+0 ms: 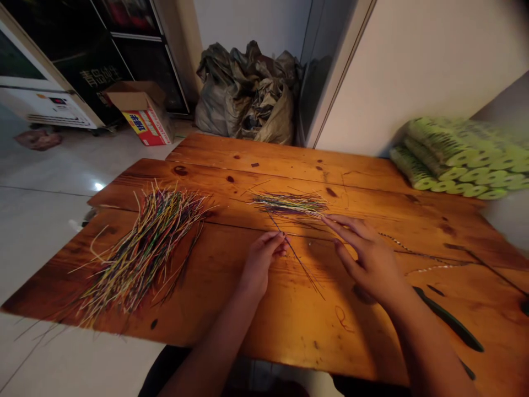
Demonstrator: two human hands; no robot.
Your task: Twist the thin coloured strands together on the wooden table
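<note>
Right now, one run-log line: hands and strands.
left hand: by loose strand | right hand: at small coloured bundle | large strand pile: on wooden table

Floor: white tile, with a bright spot of reflected light
Walls: plain white wall, with a pale door frame beside it
Furniture: plank table of orange-brown wood; black glass-fronted cooler at far left
Along the wall: bulging woven sacks, cardboard box, stacked green rolls

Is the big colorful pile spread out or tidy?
Spread out: thin multicoloured strands fan loosely across the orange wooden table.
</note>
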